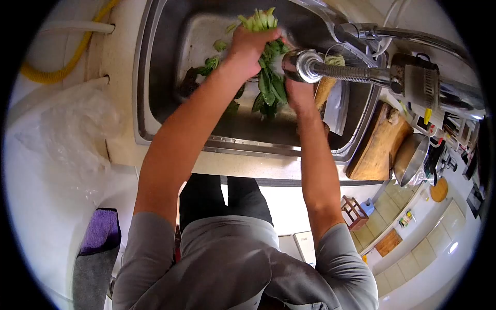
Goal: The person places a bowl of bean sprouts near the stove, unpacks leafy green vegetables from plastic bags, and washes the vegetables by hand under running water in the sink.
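A bunch of leafy greens (269, 81) is held over the metal sink (206, 21), its pale cut stems pointing toward the sink's far side. My left hand (247, 50) is closed around the stems. Beside the leaves on the right is my right hand (298, 93), partly covered by the faucet head (301, 65); its fingers are mostly hidden. Loose leaves (209, 65) lie in the sink to the left of the bunch, with a small pale green piece (220, 45) near them.
A knife blade (337, 106) and a brush-like item (324, 92) lie in the sink's right side. Right of the sink are a wooden board (380, 142) and a metal bowl (412, 157). A clear plastic bag (70, 134) and yellow hose (59, 72) are at left.
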A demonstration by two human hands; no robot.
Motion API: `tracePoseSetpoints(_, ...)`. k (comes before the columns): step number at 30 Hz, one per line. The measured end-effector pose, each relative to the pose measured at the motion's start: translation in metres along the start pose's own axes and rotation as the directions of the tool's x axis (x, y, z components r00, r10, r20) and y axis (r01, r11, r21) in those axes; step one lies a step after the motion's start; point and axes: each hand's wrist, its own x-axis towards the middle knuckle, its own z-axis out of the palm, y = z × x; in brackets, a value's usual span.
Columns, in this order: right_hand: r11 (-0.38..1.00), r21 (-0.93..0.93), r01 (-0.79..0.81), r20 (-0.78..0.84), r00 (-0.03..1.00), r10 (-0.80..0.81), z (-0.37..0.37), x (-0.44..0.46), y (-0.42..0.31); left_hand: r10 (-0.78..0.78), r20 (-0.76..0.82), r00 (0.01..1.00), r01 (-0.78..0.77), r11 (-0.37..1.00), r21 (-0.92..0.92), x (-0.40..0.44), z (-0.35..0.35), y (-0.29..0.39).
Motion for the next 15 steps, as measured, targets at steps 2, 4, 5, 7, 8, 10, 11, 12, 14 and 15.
tracePoseSetpoints(2,0.976,0.154,-0.157,0.023,0.988,0.155,-0.009,0.009,0.014,0.017,-0.077,0.997,-0.017,1.000,-0.002,0.004,0.006,0.016)
tracePoseSetpoints(4,0.899,0.412,-0.149,-0.116,0.970,0.214,-0.013,0.014,0.046,0.286,0.015,0.958,-0.274,0.902,0.333,0.011,-0.003,0.037)
tracePoseSetpoints(5,0.895,0.429,-0.122,-0.179,0.960,0.217,-0.016,0.015,0.072,0.440,0.015,0.898,-0.366,0.728,0.580,0.016,-0.011,0.042)
tracePoseSetpoints(7,0.957,0.179,-0.228,-0.225,0.938,0.265,-0.015,0.009,0.110,0.433,0.065,0.899,-0.360,0.648,0.671,0.009,-0.025,0.051)
tracePoseSetpoints(8,0.936,-0.099,-0.339,-0.224,0.924,0.311,-0.008,0.005,0.120,0.421,0.114,0.900,-0.355,0.556,0.752,0.005,-0.031,0.053)
tracePoseSetpoints(10,0.645,-0.599,-0.475,-0.273,0.878,0.393,0.008,-0.001,0.132,0.449,0.134,0.883,-0.351,0.445,0.823,-0.008,-0.041,0.044)
tracePoseSetpoints(11,0.528,-0.698,-0.483,-0.293,0.866,0.404,0.013,0.001,0.134,0.446,0.139,0.884,-0.347,0.429,0.834,-0.014,-0.045,0.038)
tracePoseSetpoints(12,0.399,-0.780,-0.481,-0.314,0.854,0.416,0.018,0.004,0.138,0.441,0.138,0.887,-0.339,0.418,0.843,-0.016,-0.051,0.030)
tracePoseSetpoints(14,0.449,-0.651,-0.611,-0.402,0.780,0.479,0.019,-0.001,0.139,0.451,0.122,0.884,-0.332,0.422,0.844,-0.022,-0.067,0.017)
tracePoseSetpoints(15,0.443,-0.657,-0.610,-0.406,0.781,0.474,0.016,-0.003,0.136,0.376,0.057,0.925,-0.246,0.478,0.843,-0.023,-0.074,0.012)
